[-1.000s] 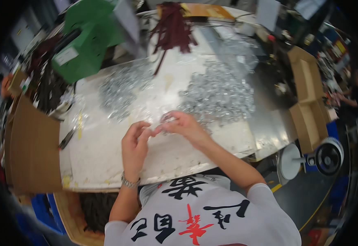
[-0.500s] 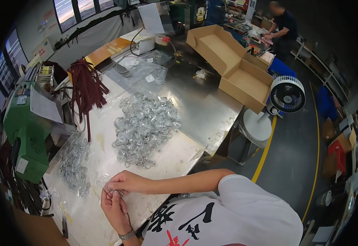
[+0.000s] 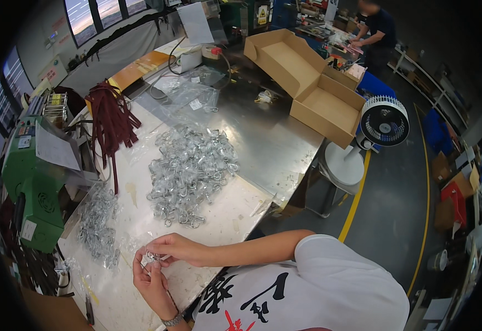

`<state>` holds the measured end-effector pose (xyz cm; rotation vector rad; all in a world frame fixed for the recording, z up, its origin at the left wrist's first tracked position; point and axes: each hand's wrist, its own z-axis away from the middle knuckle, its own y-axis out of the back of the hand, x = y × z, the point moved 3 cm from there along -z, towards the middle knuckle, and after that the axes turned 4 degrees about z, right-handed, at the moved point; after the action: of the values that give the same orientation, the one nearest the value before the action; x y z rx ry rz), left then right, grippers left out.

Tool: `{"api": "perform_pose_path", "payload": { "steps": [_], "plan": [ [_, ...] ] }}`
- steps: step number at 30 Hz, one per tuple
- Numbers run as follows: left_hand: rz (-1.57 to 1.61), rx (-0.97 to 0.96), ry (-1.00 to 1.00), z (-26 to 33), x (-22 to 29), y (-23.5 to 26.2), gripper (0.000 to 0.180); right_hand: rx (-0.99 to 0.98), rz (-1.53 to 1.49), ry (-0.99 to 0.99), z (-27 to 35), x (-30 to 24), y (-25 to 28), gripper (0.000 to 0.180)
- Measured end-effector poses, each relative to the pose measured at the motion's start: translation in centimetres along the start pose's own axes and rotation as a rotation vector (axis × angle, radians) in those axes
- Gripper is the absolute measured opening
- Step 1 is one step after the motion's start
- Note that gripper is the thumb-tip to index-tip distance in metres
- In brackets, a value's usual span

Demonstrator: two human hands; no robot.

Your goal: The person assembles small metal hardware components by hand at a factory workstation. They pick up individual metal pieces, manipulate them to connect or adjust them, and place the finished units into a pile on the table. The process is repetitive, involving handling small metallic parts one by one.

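Observation:
My left hand (image 3: 150,278), with a watch at its wrist, has its fingers closed on a small silvery metal fitting (image 3: 152,256). From the right my right hand (image 3: 179,249) reaches across and pinches the same fitting at the fingertips. Its exact shape is partly hidden by the fingers. Beyond the hands lies a large pile of metal ring fittings (image 3: 191,174), many in clear plastic. To the left of it spreads a smaller, flatter pile of metal fittings (image 3: 98,223).
A green machine (image 3: 34,182) stands at the left, near dark red straps (image 3: 111,118). Clear plastic bags (image 3: 188,94) lie farther back. An open cardboard box (image 3: 329,110) sits at the table's right edge, beside a fan (image 3: 384,124). A cutter (image 3: 89,309) lies lower left. Another person (image 3: 376,33) works far off.
Both hands stay together in about the same place, and the fingers have shifted slightly around the fitting. The whole view has moved a little.

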<state>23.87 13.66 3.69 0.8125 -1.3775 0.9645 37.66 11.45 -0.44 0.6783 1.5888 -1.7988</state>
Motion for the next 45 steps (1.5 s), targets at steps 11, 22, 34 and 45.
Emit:
{"api": "perform_pose_path", "payload": {
  "steps": [11,22,34,45],
  "plan": [
    [-0.071,-0.083,0.032,-0.4,-0.4,0.3,0.047,-0.018,0.196,0.036,-0.3,0.4,0.7,0.032],
    [-0.079,-0.031,-0.025,-0.9,-0.5,1.7,0.038,0.18,0.196,0.014,1.0,-2.2,0.0,0.035],
    [0.004,0.073,0.035,-0.9,-0.9,4.5,0.021,0.216,0.17,-0.044,-0.4,-2.6,0.5,0.033],
    [0.046,0.138,0.0,-0.4,0.1,3.6,0.021,0.205,0.19,0.006,-0.7,-2.1,0.2,0.032]
  ]
}}
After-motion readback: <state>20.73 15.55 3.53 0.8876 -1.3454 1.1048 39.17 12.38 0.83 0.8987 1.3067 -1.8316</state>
